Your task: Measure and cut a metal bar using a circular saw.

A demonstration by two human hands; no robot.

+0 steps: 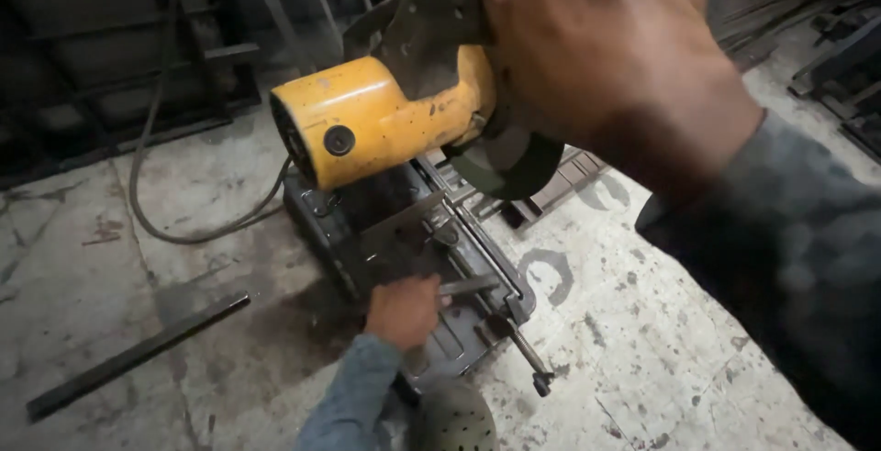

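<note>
Steel bar (468, 286) lies crosswise at frame centre, pinched by my left hand (404, 311); my right hand (596, 47) grips the saw handle (431, 24) above.

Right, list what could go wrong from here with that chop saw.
1. The left hand holds the metal piece on the saw base, close under the cutting disc; if the head comes down, fingers could be caught.
2. The piece appears held by hand rather than clamped, so it might kick or spin.
3. The cable loops across the floor beside a loose flat bar: a likely trip hazard. The right hand grips the saw's top.
</note>
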